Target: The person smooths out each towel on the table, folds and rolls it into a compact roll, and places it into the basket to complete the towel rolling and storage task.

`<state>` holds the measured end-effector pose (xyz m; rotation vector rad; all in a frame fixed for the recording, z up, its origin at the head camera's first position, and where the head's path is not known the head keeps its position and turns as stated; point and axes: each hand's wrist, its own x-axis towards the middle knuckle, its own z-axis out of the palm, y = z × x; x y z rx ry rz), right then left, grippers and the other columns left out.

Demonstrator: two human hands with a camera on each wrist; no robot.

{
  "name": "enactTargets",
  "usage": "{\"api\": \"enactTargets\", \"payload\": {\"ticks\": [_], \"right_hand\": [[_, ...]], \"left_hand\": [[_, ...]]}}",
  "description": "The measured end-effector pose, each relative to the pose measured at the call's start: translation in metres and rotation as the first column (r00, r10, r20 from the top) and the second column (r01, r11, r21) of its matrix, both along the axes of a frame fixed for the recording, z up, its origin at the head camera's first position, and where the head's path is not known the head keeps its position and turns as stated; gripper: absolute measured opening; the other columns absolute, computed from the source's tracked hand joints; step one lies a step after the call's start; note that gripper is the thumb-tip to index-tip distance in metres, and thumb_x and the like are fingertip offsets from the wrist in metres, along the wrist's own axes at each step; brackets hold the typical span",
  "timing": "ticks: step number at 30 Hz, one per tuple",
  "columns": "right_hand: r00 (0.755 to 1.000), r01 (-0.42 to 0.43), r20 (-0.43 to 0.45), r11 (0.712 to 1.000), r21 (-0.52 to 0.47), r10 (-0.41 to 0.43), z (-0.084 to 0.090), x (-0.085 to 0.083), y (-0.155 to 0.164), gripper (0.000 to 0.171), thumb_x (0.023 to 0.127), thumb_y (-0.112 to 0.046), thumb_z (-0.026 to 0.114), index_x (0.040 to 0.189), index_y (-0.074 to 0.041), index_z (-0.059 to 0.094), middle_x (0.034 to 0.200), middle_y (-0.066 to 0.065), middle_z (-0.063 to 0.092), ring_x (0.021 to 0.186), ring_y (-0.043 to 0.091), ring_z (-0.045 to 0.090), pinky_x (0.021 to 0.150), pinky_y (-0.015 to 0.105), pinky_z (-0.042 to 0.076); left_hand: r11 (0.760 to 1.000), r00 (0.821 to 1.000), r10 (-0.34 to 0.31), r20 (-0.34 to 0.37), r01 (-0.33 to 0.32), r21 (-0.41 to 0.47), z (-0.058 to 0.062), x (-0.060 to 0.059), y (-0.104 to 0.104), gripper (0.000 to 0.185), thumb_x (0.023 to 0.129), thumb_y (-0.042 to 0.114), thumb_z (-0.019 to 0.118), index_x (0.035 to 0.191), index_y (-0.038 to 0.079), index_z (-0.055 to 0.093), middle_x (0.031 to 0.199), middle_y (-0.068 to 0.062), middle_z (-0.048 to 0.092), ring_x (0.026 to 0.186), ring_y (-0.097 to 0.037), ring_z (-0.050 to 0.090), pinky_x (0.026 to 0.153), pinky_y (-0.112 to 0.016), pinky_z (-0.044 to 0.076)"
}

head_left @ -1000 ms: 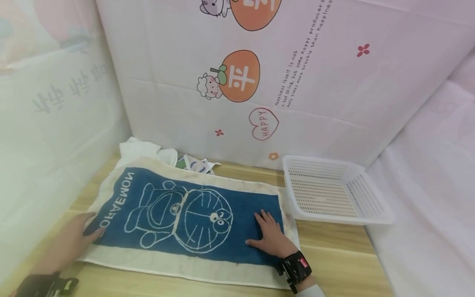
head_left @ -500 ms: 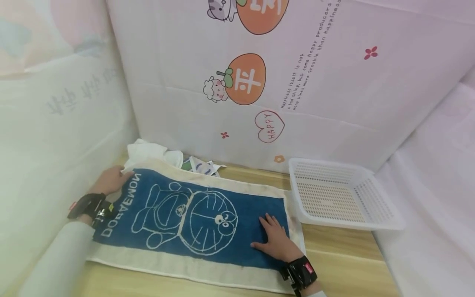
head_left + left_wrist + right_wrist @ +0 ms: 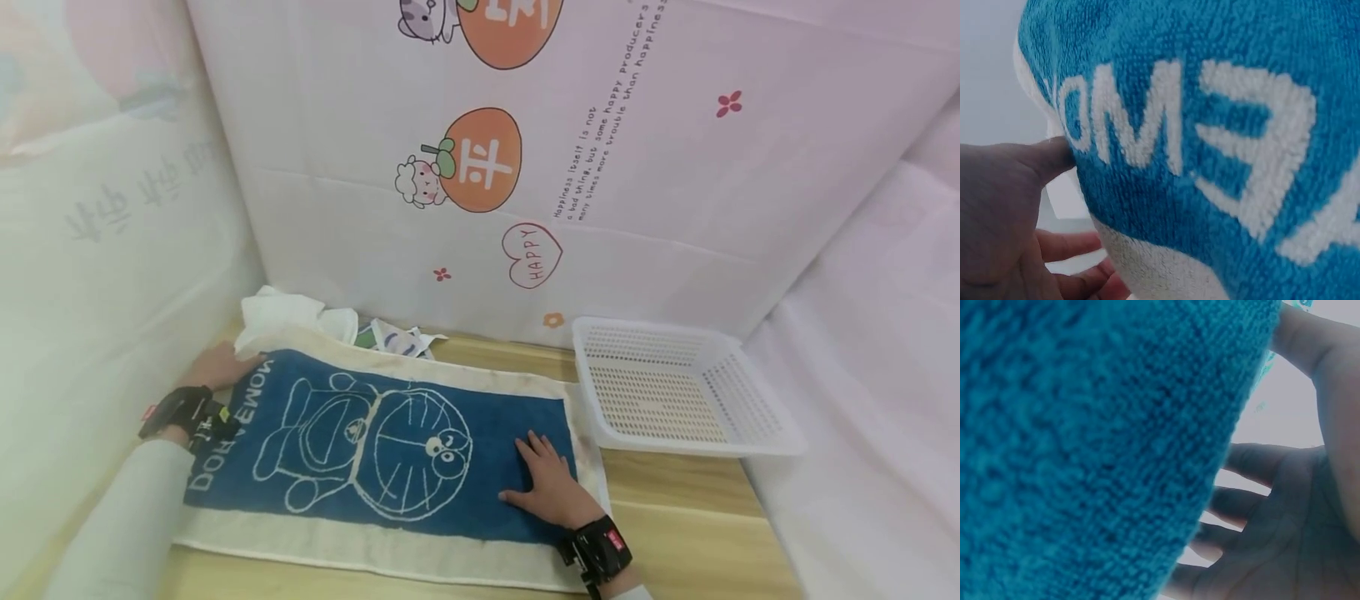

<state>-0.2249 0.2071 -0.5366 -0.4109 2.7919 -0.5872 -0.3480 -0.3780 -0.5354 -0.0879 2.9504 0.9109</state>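
A blue towel [image 3: 495,442] with a cream border and a white cartoon outline lies spread on the table, its lettering along the left end. My left hand [image 3: 217,367] is at the towel's far left corner. In the left wrist view, its thumb [image 3: 1057,156] meets the blue edge and its fingers [image 3: 1075,247] curl behind the cream border, gripping the edge; part of that grip is hidden. Flat on the right end of the towel rests my right hand [image 3: 553,487], fingers spread. The right wrist view shows the straight fingers touching the blue terry cloth [image 3: 1104,437].
A white perforated plastic basket [image 3: 750,446] stands to the right of the towel. Crumpled white cloth [image 3: 277,312] and a patterned packet [image 3: 397,340] lie behind its far left corner. Cloth-covered walls [image 3: 375,242] enclose the wooden table [image 3: 667,508] at the back and sides.
My left hand moved from the towel's near left edge up to its far left corner, where it stays. The left end of the towel has shifted slightly. My right hand stays on the towel.
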Motion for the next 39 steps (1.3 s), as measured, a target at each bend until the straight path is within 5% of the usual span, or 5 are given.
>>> {"api": "enactTargets", "payload": {"ticks": [10, 17, 26, 32, 39], "right_hand": [[0.999, -0.051, -0.014, 0.998, -0.035, 0.051, 0.005, 0.026, 0.009, 0.075, 0.089, -0.04, 0.077, 0.148, -0.003, 0.049, 0.158, 0.026, 0.035, 0.146, 0.046, 0.035, 0.113, 0.061, 0.037], [0.993, -0.106, -0.056, 0.992, -0.074, 0.102, 0.022, 0.057, 0.029, 0.03, 0.086, -0.028, 0.082, 0.108, -0.012, 0.069, 0.105, -0.002, 0.061, 0.099, 0.014, 0.06, 0.085, 0.037, 0.055], [0.969, -0.075, 0.224, 0.99, -0.119, 0.1, 0.025, 0.076, 0.034, 0.024, 0.077, -0.022, 0.087, 0.092, -0.016, 0.068, 0.084, -0.008, 0.06, 0.075, 0.011, 0.051, 0.069, 0.029, 0.049], [0.979, -0.153, 0.115, 0.981, -0.115, 0.166, 0.019, 0.077, 0.028, 0.012, 0.076, -0.01, 0.076, 0.084, -0.015, 0.068, 0.074, -0.011, 0.055, 0.065, 0.005, 0.047, 0.06, 0.024, 0.043], [0.982, -0.174, -0.079, 0.984, -0.035, 0.171, 0.015, 0.078, 0.025, 0.011, 0.088, -0.001, 0.063, 0.089, -0.011, 0.067, 0.082, -0.008, 0.06, 0.072, 0.004, 0.054, 0.062, 0.027, 0.049]], "left_hand": [[0.993, 0.995, 0.048, -0.087, -0.056, -0.1, 0.023, 0.051, 0.017, 0.068, 0.097, 0.032, 0.062, 0.136, -0.019, 0.039, 0.125, -0.044, 0.042, 0.117, -0.061, 0.042, 0.095, -0.074, 0.039], [0.966, 0.945, -0.244, -0.218, 0.218, -0.137, 0.033, 0.13, 0.027, 0.034, 0.08, 0.007, 0.08, 0.109, -0.005, 0.067, 0.098, -0.017, 0.07, 0.09, -0.034, 0.066, 0.081, -0.051, 0.056], [0.896, 0.897, -0.437, -0.059, 0.429, -0.117, 0.01, 0.191, 0.039, 0.026, 0.073, 0.028, 0.087, 0.086, 0.023, 0.066, 0.086, 0.015, 0.065, 0.081, -0.003, 0.061, 0.074, -0.034, 0.056], [0.876, 0.899, -0.426, -0.096, 0.384, -0.291, 0.0, 0.215, 0.05, 0.05, 0.052, 0.035, 0.093, 0.094, 0.027, 0.067, 0.102, 0.005, 0.064, 0.096, -0.029, 0.064, 0.084, -0.053, 0.056], [0.874, 0.886, -0.426, -0.182, 0.351, -0.335, -0.004, 0.221, 0.051, 0.048, 0.049, 0.01, 0.084, 0.091, 0.027, 0.066, 0.095, 0.01, 0.06, 0.088, -0.019, 0.062, 0.077, -0.044, 0.057]]}}
